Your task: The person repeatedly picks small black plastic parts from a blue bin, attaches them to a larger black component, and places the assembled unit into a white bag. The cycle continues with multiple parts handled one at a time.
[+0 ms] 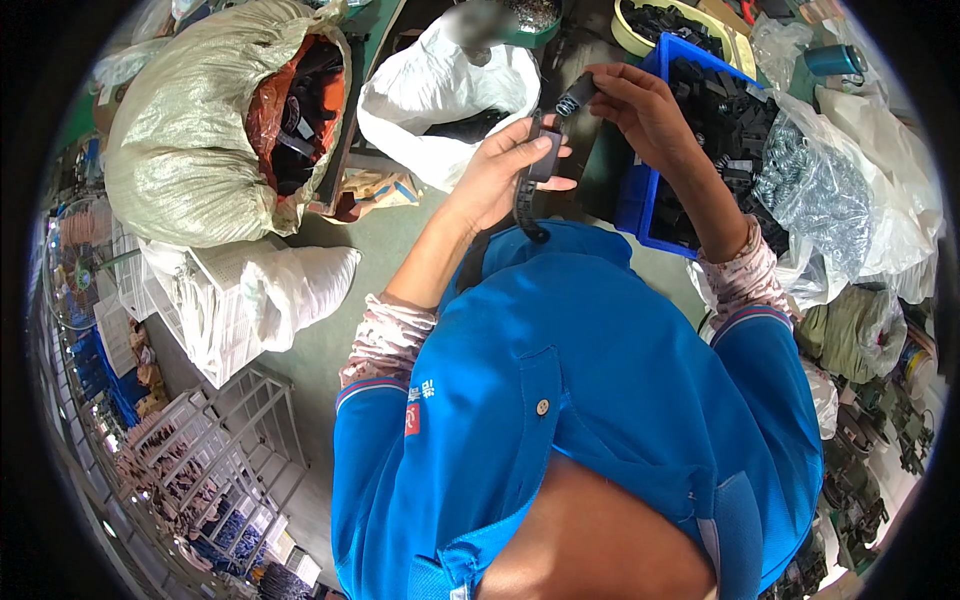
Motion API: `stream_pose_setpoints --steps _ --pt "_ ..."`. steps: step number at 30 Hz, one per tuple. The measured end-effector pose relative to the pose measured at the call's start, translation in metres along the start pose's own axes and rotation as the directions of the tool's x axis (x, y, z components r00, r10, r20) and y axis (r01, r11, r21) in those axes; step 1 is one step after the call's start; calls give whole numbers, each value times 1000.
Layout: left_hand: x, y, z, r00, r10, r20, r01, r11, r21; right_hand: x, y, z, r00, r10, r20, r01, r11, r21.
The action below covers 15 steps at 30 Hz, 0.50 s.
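Observation:
My left hand [505,170] grips a black plastic part [533,175], a flat block with a curved ribbed strip hanging below it. My right hand [640,105] pinches a small dark cylinder with a coil spring [575,96] and holds it at the top end of that black part. Both hands are raised in front of my chest, over the left edge of a blue bin [640,195] filled with black plastic pieces.
A large woven sack [190,140] of black and orange parts stands at the left, a white bag [430,95] at top centre. Clear bags of metal springs [815,185] lie right of the blue bin. A yellow tub [630,40] sits behind it. White crates [200,300] stand lower left.

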<state>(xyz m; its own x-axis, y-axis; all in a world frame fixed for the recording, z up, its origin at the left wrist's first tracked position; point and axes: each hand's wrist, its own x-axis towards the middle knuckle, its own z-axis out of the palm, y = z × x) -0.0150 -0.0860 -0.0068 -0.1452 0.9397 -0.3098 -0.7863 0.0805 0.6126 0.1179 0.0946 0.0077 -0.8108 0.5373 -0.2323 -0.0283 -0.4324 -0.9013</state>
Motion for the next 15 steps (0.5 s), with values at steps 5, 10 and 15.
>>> stream_pose_setpoints --steps 5,10,15 --pt "-4 4 7 998 35 42 -44 973 227 0 -1 4 999 -32 5 32 996 -85" --pt "-3 2 3 997 68 33 -74 966 249 -1 -4 9 999 -49 7 49 972 -228" --pt "-3 3 4 996 76 45 -85 966 246 -2 1 5 988 -115 106 144 933 -329"
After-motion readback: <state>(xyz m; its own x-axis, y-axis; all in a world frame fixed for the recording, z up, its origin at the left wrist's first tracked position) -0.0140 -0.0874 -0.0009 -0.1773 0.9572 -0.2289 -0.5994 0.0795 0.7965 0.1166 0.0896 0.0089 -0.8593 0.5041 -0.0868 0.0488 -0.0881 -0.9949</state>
